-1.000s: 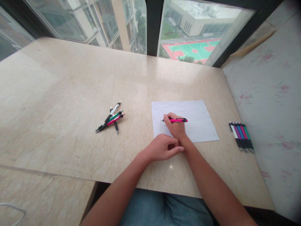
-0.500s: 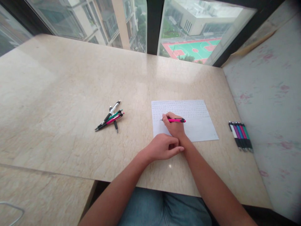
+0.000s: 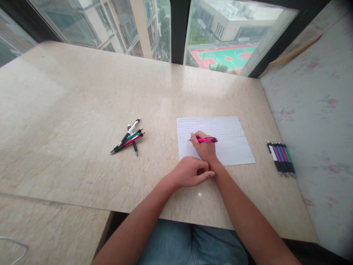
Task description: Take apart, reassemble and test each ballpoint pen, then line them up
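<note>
A pink ballpoint pen (image 3: 206,140) with a black grip and black end is held in my right hand (image 3: 205,147), pinched between thumb and fingers. Its tip points left, at the sheet of paper (image 3: 237,151), which bears rows of handwriting across its upper part. My left hand (image 3: 190,172) rests loosely closed at the paper's lower edge, against my right wrist. Its thumb lies along the wrist, and I see nothing held in it; some of its fingers are hidden underneath.
Left of the paper lies a loose pile of pens (image 3: 128,138), white, green and pink with black grips. On the right, by the flowered wall (image 3: 314,110), several coloured pens (image 3: 281,158) lie in a row. Windows (image 3: 180,33) border the marble-patterned table (image 3: 82,103) at the back.
The view has shifted very slightly. Both hands and the pen keep nearly the same place on the paper; I see no clear movement.
</note>
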Demonstrator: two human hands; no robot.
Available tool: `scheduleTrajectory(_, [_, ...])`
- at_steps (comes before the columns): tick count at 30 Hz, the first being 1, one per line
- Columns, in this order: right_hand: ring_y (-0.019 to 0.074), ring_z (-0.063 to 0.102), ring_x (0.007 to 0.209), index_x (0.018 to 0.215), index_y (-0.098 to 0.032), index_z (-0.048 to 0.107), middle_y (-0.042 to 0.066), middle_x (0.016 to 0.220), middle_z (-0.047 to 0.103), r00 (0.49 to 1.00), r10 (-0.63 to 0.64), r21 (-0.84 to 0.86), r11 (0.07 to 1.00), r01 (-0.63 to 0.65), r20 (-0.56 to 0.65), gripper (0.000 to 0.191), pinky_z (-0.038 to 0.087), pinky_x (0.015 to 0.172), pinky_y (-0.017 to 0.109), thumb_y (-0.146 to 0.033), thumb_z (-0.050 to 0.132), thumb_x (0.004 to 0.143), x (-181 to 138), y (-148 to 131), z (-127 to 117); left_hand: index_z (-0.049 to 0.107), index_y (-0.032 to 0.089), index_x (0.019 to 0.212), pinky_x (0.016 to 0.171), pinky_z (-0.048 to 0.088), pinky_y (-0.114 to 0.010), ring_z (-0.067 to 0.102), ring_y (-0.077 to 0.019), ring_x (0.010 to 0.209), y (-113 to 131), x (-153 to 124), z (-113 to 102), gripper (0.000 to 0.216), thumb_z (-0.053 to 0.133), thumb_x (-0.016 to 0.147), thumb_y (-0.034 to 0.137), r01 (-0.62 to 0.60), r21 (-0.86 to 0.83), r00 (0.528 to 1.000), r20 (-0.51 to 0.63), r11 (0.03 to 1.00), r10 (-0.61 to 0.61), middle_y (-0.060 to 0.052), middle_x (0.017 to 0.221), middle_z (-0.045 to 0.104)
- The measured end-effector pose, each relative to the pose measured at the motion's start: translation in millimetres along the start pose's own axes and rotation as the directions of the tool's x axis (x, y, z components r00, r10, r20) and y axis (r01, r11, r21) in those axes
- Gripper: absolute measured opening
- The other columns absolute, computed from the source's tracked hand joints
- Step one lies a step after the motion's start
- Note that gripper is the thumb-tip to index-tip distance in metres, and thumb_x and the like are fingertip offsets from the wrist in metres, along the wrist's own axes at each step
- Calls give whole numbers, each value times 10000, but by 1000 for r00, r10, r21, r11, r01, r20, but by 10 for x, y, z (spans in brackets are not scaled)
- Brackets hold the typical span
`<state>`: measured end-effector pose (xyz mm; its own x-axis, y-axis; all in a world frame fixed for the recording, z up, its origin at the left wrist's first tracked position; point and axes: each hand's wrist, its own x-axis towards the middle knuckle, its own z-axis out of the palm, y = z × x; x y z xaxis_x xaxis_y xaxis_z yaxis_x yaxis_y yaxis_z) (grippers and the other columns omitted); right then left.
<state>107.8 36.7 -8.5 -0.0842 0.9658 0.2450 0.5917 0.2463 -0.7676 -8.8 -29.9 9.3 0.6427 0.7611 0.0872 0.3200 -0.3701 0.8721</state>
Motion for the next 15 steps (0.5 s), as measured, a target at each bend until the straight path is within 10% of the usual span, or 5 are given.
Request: scheduleTrajectory(15, [125, 489, 540, 628, -213, 542, -22, 570, 566, 999, 0, 29, 1000, -1, 41, 330, 386, 587, 269, -378, 516, 913, 8, -27, -16, 502, 170, 626, 544, 316, -239, 463, -89, 540, 6, -1, -5, 385, 534, 931, 403, -6, 25, 1000, 5, 1000, 6, 26, 583, 521])
